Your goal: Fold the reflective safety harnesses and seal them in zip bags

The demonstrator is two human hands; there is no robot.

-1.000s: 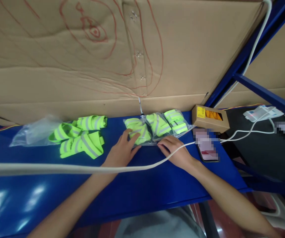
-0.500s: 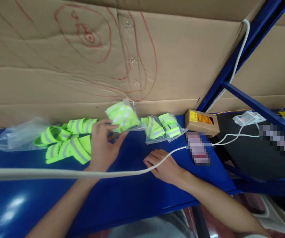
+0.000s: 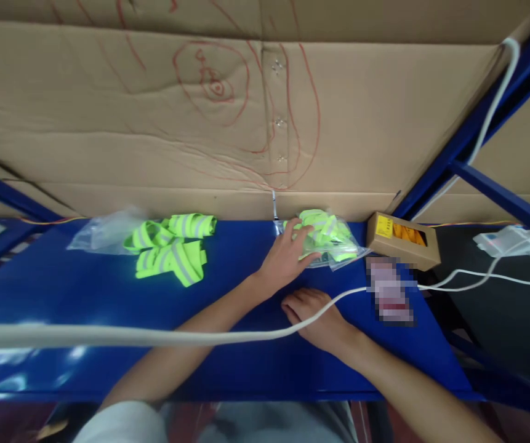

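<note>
My left hand [image 3: 285,255] reaches over the blue table [image 3: 241,246] with its fingers apart, at the left edge of the bagged neon-yellow reflective straps [image 3: 329,231]. Some of that pile is hidden behind the fingers. My right hand [image 3: 315,314] rests on the table just below, its fingers curled in; whether anything is inside cannot be seen. Loose neon-yellow straps with grey stripes [image 3: 172,255] lie to the left, beside a clear plastic bag [image 3: 105,232].
A white cable [image 3: 246,336] runs across the view in front of my forearms. An open brown box [image 3: 403,240] with orange contents and a blurred-out item [image 3: 391,292] are at the right. Cardboard [image 3: 361,117] stands behind, with blue frame bars [image 3: 500,197] at the right.
My left hand has moved right, away from the loose straps. The bagged bundle near it now lies with the other bagged straps. The camera view has shifted; my right hand stays on the table.
</note>
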